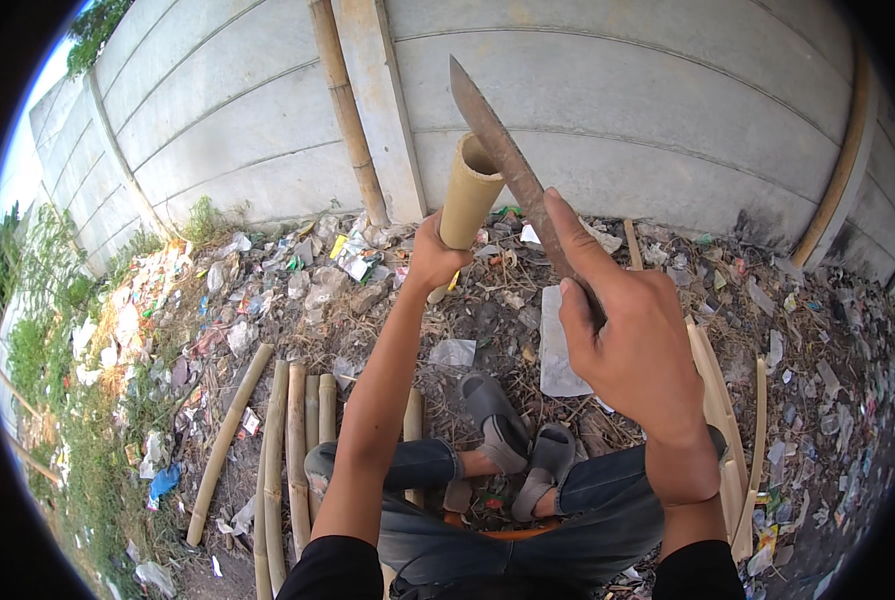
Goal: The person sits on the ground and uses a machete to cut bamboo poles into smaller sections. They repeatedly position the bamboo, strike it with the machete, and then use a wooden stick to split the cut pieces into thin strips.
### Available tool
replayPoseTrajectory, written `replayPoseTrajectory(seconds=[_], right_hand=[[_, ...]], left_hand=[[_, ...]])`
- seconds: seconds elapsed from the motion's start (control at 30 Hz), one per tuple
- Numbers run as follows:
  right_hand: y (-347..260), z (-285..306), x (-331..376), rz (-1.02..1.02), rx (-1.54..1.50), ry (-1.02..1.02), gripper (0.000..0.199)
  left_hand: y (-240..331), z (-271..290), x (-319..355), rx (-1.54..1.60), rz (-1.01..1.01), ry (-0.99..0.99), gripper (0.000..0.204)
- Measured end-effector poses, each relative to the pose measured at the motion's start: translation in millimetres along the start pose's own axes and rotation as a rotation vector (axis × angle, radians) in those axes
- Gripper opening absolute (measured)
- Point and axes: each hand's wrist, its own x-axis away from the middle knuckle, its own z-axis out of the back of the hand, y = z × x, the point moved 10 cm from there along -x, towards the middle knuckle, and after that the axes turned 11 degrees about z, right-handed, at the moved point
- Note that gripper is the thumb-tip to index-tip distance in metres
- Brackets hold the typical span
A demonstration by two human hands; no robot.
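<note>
My left hand (437, 258) is wrapped round a hollow bamboo tube (467, 203), held out in front of me with its cut end tilted up and toward me. In my right hand (627, 335) is a machete (512, 165) with a worn, brownish blade; its handle is mostly hidden in my closed fingers. The index finger lies along the back of the blade. The blade points up and to the left, passing beside the tube's open rim; whether it touches the rim I cannot tell.
Several bamboo poles (297, 450) lie on my left, and split bamboo strips (717, 410) on my right. A pale flat slab (559, 350) lies beyond my sandals (492, 410). Litter and dry stalks cover the ground. A concrete panel wall (607, 90) stands ahead, with a bamboo pole (347, 110) leaning on it.
</note>
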Motion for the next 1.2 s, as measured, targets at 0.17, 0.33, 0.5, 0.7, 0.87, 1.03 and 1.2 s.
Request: replayPoseTrajectory(seconds=[0.17, 0.33, 0.5, 0.7, 0.87, 1.03, 1.2], right_hand=[[-3.8, 2.6, -5.2, -0.01, 0.048, -0.053, 0.063], [-8.4, 0.2, -9.7, -0.058, 0.059, -0.07, 0.063], [-4.0, -6.0, -6.5, -0.095, 0.049, -0.077, 0.065], [-4.9, -8.8, -3.1, -0.06, 0.051, -0.041, 0.067], [-3.2, -9.9, -1.0, -0.059, 0.046, -0.038, 0.068], [-3.6, -6.5, -2.3, -0.068, 0.076, -0.055, 0.067], [-3.2, -10.2, -1.2, -0.07, 0.067, -0.054, 0.067]], left_hand=[[-1.4, -1.9, -1.7, 0.034, 0.005, -0.022, 0.049], [-4.7, -3.4, -7.0, 0.003, 0.017, -0.01, 0.048], [3.3, -8.1, -6.9, 0.043, -0.02, 0.015, 0.036], [-6.8, -8.0, -11.0, 0.034, 0.001, -0.007, 0.05], [-8.7, -9.8, -12.5, 0.021, 0.004, -0.012, 0.05], [2.4, -10.1, -9.4, 0.038, -0.03, -0.008, 0.038], [-3.0, -11.0, -11.7, 0.035, -0.023, -0.011, 0.037]])
